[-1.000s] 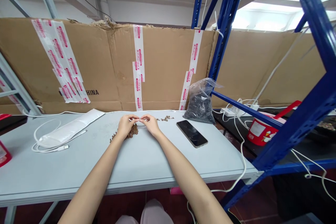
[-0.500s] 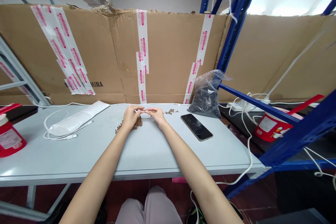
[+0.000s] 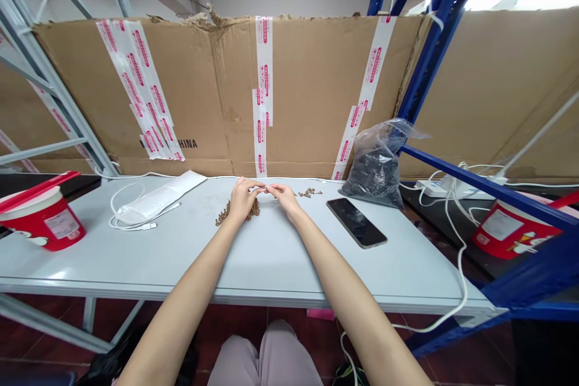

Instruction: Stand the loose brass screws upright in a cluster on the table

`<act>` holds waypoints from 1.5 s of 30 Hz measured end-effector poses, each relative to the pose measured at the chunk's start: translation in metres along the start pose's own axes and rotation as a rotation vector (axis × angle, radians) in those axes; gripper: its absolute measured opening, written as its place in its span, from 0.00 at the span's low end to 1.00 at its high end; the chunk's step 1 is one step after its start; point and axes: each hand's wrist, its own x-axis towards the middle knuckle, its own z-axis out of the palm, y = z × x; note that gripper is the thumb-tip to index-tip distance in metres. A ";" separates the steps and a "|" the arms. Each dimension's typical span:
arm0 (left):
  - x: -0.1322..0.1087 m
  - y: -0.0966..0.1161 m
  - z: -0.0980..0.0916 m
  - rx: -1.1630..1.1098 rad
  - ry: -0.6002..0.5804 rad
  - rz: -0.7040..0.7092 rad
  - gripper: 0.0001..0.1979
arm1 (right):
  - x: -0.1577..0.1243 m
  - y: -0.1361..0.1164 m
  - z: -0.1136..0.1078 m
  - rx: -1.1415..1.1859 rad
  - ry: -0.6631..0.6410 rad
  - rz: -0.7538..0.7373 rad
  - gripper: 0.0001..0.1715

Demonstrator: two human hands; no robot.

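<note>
My left hand (image 3: pixel 245 196) and my right hand (image 3: pixel 283 196) meet fingertip to fingertip above the table, both closed in a pinch. Whatever sits between the fingertips is too small to make out. Under and beside my left hand lies a pile of small brown pieces (image 3: pixel 254 209), partly covered by that hand. A smaller scatter of similar little pieces (image 3: pixel 310 192) lies just right of my right hand.
A black phone (image 3: pixel 356 222) lies to the right, with a clear bag of dark material (image 3: pixel 373 172) behind it. A white packet (image 3: pixel 163 196) with a cable and a red bucket (image 3: pixel 56 220) stand left. Taped cardboard (image 3: pixel 307 96) walls the back.
The whole scene has shifted right in view as the head turned left. My hands stay together in the same pinch beside the brown pile.
</note>
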 end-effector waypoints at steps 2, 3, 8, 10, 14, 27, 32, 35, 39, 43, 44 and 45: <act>0.000 0.000 0.000 -0.008 0.004 -0.001 0.09 | 0.003 0.007 0.001 -0.040 -0.021 -0.048 0.18; 0.000 -0.001 0.000 -0.013 0.008 0.002 0.09 | 0.005 0.010 0.002 -0.065 -0.031 -0.073 0.18; -0.001 0.000 0.001 -0.036 0.029 0.044 0.07 | 0.008 0.020 0.002 -0.196 -0.059 -0.146 0.22; -0.001 0.000 0.002 -0.040 0.028 0.056 0.07 | 0.007 0.019 0.001 -0.215 -0.064 -0.145 0.23; 0.000 -0.002 0.004 -0.041 0.036 0.076 0.06 | 0.006 0.015 0.000 -0.228 -0.078 -0.103 0.26; 0.000 -0.002 0.003 -0.043 0.027 0.101 0.06 | 0.002 0.006 -0.005 -0.191 -0.200 -0.072 0.29; 0.001 -0.002 0.003 -0.053 0.039 0.060 0.05 | 0.003 0.002 -0.007 -0.155 -0.200 -0.101 0.25; 0.002 -0.003 0.003 -0.055 0.023 0.070 0.05 | 0.003 0.002 -0.007 -0.149 -0.205 -0.109 0.26; 0.002 -0.004 0.004 -0.055 0.012 0.059 0.05 | 0.003 0.003 -0.008 -0.140 -0.224 -0.046 0.29; 0.002 -0.005 0.003 -0.066 0.032 0.039 0.05 | 0.003 0.004 -0.009 -0.114 -0.247 -0.073 0.24; 0.002 -0.005 0.003 -0.068 0.029 0.042 0.05 | 0.004 0.004 -0.009 -0.110 -0.251 -0.079 0.24; 0.002 -0.005 0.003 -0.069 0.024 0.046 0.05 | 0.004 0.004 -0.009 -0.106 -0.253 -0.078 0.24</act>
